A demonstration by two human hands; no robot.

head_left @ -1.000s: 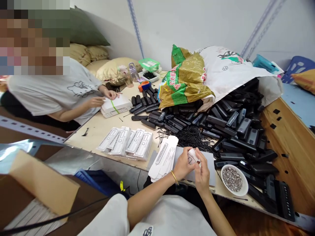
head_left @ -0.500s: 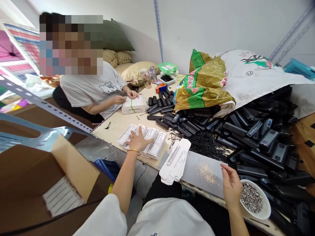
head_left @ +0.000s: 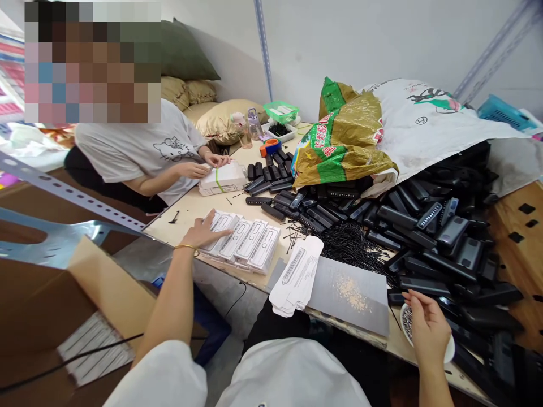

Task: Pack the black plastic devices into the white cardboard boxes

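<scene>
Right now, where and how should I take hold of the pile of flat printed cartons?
I'd pinch the near end of the carton pile, coming from your own side: thumb on top, fingers underneath. That end appears to jut past the edge of the table, leaving room below, and the pieces are thin and unevenly fanned, so squeeze them all together.

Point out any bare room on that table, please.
The table is mostly bare between the white boxes and the green-banded stack, bar a few dark bits. The grey sheet is bare along its right edge, beside the tan crumbs. Farther right is crowded: black cases, thin black sticks, and the bowl by the right hand.
</scene>
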